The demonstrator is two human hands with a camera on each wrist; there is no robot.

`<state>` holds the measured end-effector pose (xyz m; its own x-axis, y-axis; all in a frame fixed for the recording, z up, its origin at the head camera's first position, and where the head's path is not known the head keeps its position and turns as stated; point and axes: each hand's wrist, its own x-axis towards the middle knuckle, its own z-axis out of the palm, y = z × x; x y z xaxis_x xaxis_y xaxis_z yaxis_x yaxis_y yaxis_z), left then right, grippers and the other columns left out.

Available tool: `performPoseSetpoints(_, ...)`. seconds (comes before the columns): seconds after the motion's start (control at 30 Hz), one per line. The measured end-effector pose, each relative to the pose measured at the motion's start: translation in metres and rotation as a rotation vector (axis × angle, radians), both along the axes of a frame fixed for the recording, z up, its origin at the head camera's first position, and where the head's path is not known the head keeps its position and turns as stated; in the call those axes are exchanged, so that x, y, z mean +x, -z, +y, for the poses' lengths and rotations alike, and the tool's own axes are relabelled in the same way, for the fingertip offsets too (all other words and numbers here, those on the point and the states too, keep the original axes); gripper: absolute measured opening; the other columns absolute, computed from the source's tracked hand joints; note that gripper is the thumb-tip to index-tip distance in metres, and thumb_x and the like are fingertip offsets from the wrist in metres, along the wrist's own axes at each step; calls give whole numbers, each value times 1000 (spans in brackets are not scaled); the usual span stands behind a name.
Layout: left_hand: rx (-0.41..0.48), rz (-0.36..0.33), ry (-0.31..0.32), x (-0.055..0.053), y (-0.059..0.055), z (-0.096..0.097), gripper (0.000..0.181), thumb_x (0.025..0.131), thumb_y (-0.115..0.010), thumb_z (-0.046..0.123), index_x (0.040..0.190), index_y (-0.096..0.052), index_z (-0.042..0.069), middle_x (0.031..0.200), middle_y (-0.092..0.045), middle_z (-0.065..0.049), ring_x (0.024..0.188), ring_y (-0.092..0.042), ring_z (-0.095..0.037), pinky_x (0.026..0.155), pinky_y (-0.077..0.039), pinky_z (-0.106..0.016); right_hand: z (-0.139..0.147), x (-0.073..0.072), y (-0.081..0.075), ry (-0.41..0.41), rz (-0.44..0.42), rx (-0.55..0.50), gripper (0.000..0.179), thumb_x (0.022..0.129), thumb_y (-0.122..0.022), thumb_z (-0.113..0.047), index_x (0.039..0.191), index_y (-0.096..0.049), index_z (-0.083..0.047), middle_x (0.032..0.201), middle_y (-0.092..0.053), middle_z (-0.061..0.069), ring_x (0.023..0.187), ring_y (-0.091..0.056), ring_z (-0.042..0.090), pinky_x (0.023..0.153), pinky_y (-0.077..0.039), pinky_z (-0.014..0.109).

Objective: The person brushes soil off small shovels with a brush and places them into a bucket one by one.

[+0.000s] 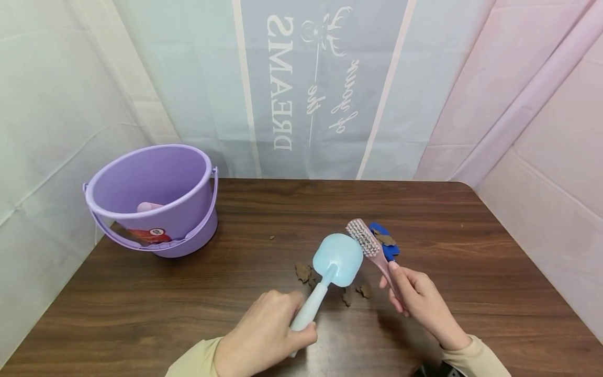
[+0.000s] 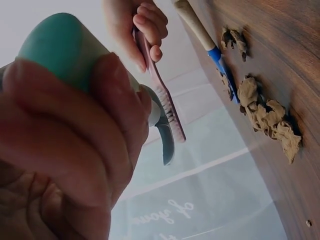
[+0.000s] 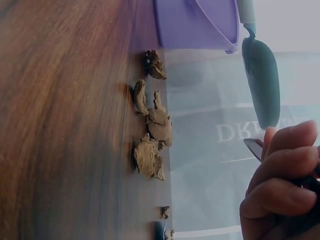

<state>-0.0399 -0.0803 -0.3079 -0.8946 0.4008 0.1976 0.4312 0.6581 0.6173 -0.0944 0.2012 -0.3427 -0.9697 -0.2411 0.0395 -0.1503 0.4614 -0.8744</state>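
My left hand [image 1: 266,332] grips the pale handle of a light-blue shovel [image 1: 337,259]; its blade is raised over the table. In my right hand [image 1: 421,298] is a pink scrub brush [image 1: 365,238], held by its handle with the bristles facing left, close beside the blade. A small blue trowel [image 1: 392,250] lies on the table behind the brush; its wooden handle [image 2: 194,25] shows in the left wrist view. Brown crumpled pieces [image 1: 303,272] lie around and under the shovel, partly hidden by it. Another brown piece [image 1: 385,239] is on the trowel.
A purple bucket [image 1: 200,233] stands at the left rear, its handle hanging in front and a pinkish object [image 1: 149,207] inside. One tiny brown crumb [image 1: 271,237] lies between bucket and shovel. Printed curtains [image 1: 202,94] enclose the wooden table [image 1: 494,272].
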Motion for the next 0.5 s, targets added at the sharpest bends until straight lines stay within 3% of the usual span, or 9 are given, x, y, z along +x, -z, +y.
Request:
performPoseSetpoints(0.27, 36, -49, -27, 0, -4, -6, 23, 74, -68, 20, 63, -48, 18, 50, -40, 18, 46, -34, 6, 41, -28, -14, -1, 2, 0, 3, -4, -22, 45, 105, -31, -26, 88, -58, 5, 48, -48, 0, 38, -40, 11, 37, -37, 30)
performPoseSetpoints(0.5, 35, -37, -65, 0, -9, -15, 24, 75, -68, 21, 62, -48, 17, 47, -43, 18, 42, -35, 7, 38, -28, -14, -1, 4, 1, -38, 38, -6, 41, 105, -32, -22, 87, -59, 2, 48, -48, -1, 38, -41, 10, 37, -37, 30)
